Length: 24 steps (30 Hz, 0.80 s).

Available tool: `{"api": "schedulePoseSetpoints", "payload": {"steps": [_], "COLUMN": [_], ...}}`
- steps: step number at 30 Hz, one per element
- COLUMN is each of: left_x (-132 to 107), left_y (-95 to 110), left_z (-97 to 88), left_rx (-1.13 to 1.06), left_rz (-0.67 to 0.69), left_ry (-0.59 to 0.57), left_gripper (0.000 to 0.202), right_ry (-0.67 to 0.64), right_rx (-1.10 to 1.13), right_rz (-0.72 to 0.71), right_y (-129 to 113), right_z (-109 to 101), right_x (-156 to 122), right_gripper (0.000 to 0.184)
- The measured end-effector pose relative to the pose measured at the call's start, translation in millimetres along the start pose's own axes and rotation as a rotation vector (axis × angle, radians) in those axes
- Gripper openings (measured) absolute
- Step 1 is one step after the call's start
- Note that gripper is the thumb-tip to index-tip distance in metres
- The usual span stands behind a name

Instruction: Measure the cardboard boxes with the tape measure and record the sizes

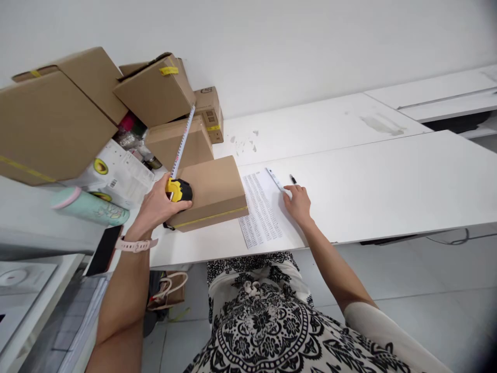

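My left hand point(161, 204) is closed around a yellow-and-black tape measure point(180, 190), over the left end of a closed cardboard box point(212, 181). From its case the white metal blade point(182, 142) stretches out toward the back, its tip near the corner of an open carton point(155, 90). On the desk my right hand point(298, 202) has curled fingers at the near end of a narrow white-and-blue strip point(274, 177), which lies over a printed sheet point(264, 217). A small black object, like a pen cap point(293, 179), lies just beyond that hand.
Several cartons crowd the left, among them a large box point(50, 124) and a small printed box point(209, 114). A mint bottle point(91, 205), an avocado-print package point(120, 173) and a dark phone-like slab point(104, 251) are nearby. The white desk point(373, 191) extends right.
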<state>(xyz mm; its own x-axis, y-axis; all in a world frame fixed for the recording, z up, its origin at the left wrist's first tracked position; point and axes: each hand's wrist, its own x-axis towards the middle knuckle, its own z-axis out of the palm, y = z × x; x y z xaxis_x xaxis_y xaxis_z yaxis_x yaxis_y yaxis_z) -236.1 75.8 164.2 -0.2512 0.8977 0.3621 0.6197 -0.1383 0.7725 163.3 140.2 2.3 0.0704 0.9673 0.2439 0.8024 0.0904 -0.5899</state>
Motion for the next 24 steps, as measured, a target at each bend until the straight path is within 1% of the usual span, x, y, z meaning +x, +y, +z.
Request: {"api": "schedulePoseSetpoints", "payload": {"steps": [3, 4, 6, 8, 10, 11, 12, 13, 14, 15, 17, 18, 19, 20, 21, 22, 23, 24], "left_x": [10.1, 12.3, 15.1, 13.4, 2.6, -7.5, -20.5, -36.0, -52.8, -69.5, -97.0, -105.5, -109.9, -110.6, -108.2, -104.1, -99.5, -95.6], "left_y": [-3.8, -4.7, -5.3, -0.7, 12.5, 22.2, 33.1, 44.1, 54.1, 62.1, 69.3, 68.2, 64.1, 57.7, 49.7, 41.0, 32.5, 25.0], "left_z": [5.5, 6.7, 7.6, 7.9, 12.8, 19.4, 30.0, 45.3, 65.2, 89.3, 145.6, 174.6, 202.0, 226.2, 246.2, 261.5, 272.0, 278.1], "left_rx": [0.310, 0.363, 0.379, 0.332, 0.298, 0.291, 0.284, 0.266, 0.238, 0.193, 0.102, 0.110, 0.164, 0.241, 0.313, 0.368, 0.406, 0.429], "left_rz": [-0.032, -0.030, -0.018, 0.014, 0.099, 0.166, 0.250, 0.344, 0.433, 0.510, 0.622, 0.654, 0.662, 0.644, 0.614, 0.586, 0.562, 0.546], "left_ry": [-0.106, -0.131, -0.160, -0.140, -0.075, -0.038, -0.015, -0.025, -0.057, -0.119, -0.356, -0.473, -0.565, -0.634, -0.692, -0.745, -0.780, -0.802], "left_gripper": [0.093, 0.093, 0.088, 0.083, 0.083, 0.084, 0.085, 0.084, 0.080, 0.072, 0.062, 0.061, 0.063, 0.069, 0.076, 0.080, 0.083, 0.084], "right_ry": [0.012, 0.025, 0.031, -0.005, -0.063, -0.086, -0.101, -0.107, -0.106, -0.099, -0.076, -0.071, -0.077, -0.094, -0.117, -0.143, -0.167, -0.188], "right_rx": [-0.080, -0.105, -0.165, -0.232, -0.283, -0.295, -0.291, -0.268, -0.217, -0.131, 0.158, 0.336, 0.515, 0.677, 0.809, 0.906, 0.971, 1.012], "right_rz": [0.080, 0.119, 0.189, 0.225, 0.218, 0.204, 0.194, 0.191, 0.198, 0.213, 0.249, 0.254, 0.245, 0.227, 0.207, 0.188, 0.171, 0.157], "right_y": [12.4, 16.1, 22.7, 27.8, 32.1, 34.4, 36.9, 39.8, 42.9, 46.1, 51.6, 53.5, 54.7, 55.2, 55.1, 54.5, 53.4, 51.9], "right_z": [-6.4, -8.7, -12.6, -14.6, -14.3, -13.5, -12.7, -12.0, -11.9, -12.4, -15.3, -17.5, -19.9, -22.2, -24.3, -25.9, -27.1, -28.0], "right_x": [8.9, 12.6, 20.7, 29.1, 37.1, 41.1, 45.2, 49.6, 54.3, 59.2, 68.8, 73.1, 76.8, 79.6, 81.6, 82.6, 82.6, 81.8], "right_gripper": [0.035, 0.035, 0.035, 0.035, 0.032, 0.030, 0.027, 0.026, 0.025, 0.024, 0.027, 0.034, 0.043, 0.051, 0.057, 0.058, 0.057, 0.055]}}
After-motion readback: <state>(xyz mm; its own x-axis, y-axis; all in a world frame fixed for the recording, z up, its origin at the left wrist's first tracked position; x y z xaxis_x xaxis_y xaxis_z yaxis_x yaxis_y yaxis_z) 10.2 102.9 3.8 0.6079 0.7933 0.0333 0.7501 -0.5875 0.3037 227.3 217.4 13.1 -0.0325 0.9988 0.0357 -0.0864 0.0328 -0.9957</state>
